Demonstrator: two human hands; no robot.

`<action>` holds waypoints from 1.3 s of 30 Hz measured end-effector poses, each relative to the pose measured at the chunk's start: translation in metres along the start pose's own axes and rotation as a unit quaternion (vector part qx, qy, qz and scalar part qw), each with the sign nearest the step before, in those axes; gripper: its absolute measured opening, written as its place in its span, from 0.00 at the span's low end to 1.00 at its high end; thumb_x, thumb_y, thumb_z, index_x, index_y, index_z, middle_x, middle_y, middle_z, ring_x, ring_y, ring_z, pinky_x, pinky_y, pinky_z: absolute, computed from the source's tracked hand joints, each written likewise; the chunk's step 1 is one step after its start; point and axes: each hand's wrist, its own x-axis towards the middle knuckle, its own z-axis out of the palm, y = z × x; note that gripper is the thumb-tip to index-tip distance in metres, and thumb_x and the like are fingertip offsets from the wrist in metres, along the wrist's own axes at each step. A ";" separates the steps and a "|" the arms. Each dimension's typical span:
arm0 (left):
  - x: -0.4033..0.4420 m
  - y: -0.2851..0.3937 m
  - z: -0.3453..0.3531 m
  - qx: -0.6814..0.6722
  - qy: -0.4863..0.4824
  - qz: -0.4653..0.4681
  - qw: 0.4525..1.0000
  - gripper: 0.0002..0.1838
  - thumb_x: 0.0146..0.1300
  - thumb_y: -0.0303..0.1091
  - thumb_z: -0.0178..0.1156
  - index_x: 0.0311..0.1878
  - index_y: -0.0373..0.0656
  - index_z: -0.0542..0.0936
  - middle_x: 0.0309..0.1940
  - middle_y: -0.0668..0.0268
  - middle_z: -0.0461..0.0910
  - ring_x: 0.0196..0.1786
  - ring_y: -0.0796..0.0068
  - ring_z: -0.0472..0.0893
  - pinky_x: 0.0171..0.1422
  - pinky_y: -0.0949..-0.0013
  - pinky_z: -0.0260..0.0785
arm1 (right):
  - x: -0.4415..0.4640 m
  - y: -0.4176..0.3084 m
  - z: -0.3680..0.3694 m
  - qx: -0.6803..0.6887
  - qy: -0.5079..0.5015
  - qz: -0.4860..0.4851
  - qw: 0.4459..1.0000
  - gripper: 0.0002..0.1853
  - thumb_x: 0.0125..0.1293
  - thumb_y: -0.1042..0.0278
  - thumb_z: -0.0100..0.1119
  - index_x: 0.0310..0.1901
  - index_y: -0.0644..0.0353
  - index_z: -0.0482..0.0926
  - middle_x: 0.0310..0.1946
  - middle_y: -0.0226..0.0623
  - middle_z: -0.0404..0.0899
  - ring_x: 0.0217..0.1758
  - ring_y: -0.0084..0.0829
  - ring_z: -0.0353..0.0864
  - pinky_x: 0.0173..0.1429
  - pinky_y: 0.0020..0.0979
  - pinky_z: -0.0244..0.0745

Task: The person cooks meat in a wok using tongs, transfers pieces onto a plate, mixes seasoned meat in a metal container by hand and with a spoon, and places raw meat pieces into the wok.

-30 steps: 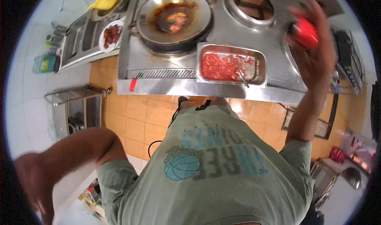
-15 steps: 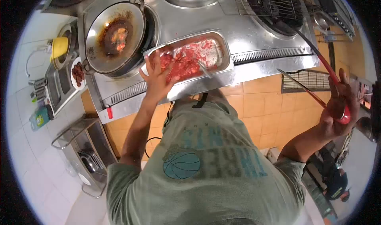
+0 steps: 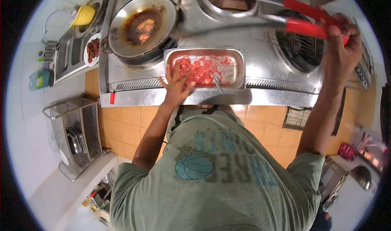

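My right hand is closed on the red handles of long metal tongs. Their two arms stretch left above the stove, spread apart, and the lower one reaches toward the wok, where small orange-brown pieces lie in dark oil. At the near left corner of a steel tray, my left hand has its fingers spread over the rim and the red, wet food. Whether its fingertips touch the food I cannot tell. A metal utensil rests in the tray.
A plate of dark red pieces and a yellow dipper are by the sink at the left. Grill wires lie over the right burner. A red tag hangs on the stove's front edge. A metal cart stands at lower left.
The tongs have swung up from beside me at the right to above the stove. My left hand remains at the tray's left end. The view has turned and shifted.
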 end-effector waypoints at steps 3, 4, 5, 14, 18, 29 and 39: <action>-0.008 -0.004 -0.001 -0.038 0.034 -0.006 0.999 0.28 0.62 0.57 0.56 0.60 0.51 0.78 0.76 0.61 0.46 0.77 0.48 0.36 0.65 0.24 0.18 | -0.014 0.012 0.028 0.106 0.060 0.282 0.952 0.24 0.70 0.48 0.52 0.49 0.65 0.71 0.44 0.40 0.78 0.42 0.29 0.79 0.50 0.29 0.77; -0.010 -0.006 -0.002 -0.051 0.047 -0.004 0.998 0.28 0.62 0.56 0.57 0.60 0.51 0.78 0.76 0.60 0.46 0.77 0.48 0.36 0.65 0.24 0.18 | -0.031 0.014 0.033 0.137 0.002 0.364 0.921 0.29 0.72 0.42 0.45 0.52 0.65 0.70 0.44 0.40 0.79 0.43 0.31 0.80 0.51 0.29 0.77; -0.011 -0.005 -0.010 -0.065 0.054 -0.015 0.996 0.26 0.61 0.55 0.58 0.58 0.53 0.79 0.75 0.61 0.50 0.77 0.49 0.38 0.67 0.27 0.18 | -0.057 0.018 0.045 0.175 -0.048 0.434 0.882 0.30 0.72 0.41 0.44 0.53 0.66 0.69 0.43 0.40 0.79 0.44 0.31 0.80 0.50 0.29 0.77; -0.034 -0.077 -0.020 -0.088 0.139 0.001 0.986 0.23 0.59 0.53 0.60 0.53 0.53 0.81 0.71 0.64 0.60 0.75 0.55 0.48 0.72 0.41 0.25 | -0.116 0.002 0.183 0.232 -0.107 0.497 0.829 0.24 0.68 0.50 0.57 0.43 0.71 0.79 0.36 0.42 0.82 0.38 0.26 0.82 0.46 0.27 0.78; -0.040 -0.121 -0.022 -0.078 0.171 0.010 0.982 0.23 0.57 0.53 0.59 0.54 0.54 0.81 0.67 0.66 0.65 0.72 0.58 0.54 0.71 0.44 0.31 | -0.090 0.033 0.250 0.155 -0.104 0.407 0.894 0.24 0.64 0.49 0.62 0.35 0.71 0.83 0.31 0.40 0.82 0.32 0.25 0.83 0.38 0.27 0.78; -0.044 -0.147 -0.031 -0.091 0.229 0.017 0.969 0.22 0.55 0.51 0.59 0.49 0.51 0.81 0.61 0.65 0.71 0.67 0.58 0.62 0.70 0.50 0.38 | -0.079 0.079 0.306 0.026 -0.159 0.360 0.919 0.27 0.61 0.48 0.65 0.29 0.73 0.82 0.20 0.40 0.82 0.26 0.24 0.82 0.31 0.23 0.76; -0.044 -0.147 -0.029 -0.101 0.230 -0.003 0.968 0.21 0.54 0.49 0.61 0.49 0.51 0.81 0.61 0.66 0.71 0.68 0.59 0.61 0.70 0.50 0.36 | -0.043 0.039 0.322 0.161 -0.083 0.435 0.882 0.20 0.64 0.57 0.64 0.29 0.70 0.77 0.28 0.37 0.77 0.32 0.30 0.82 0.44 0.27 0.83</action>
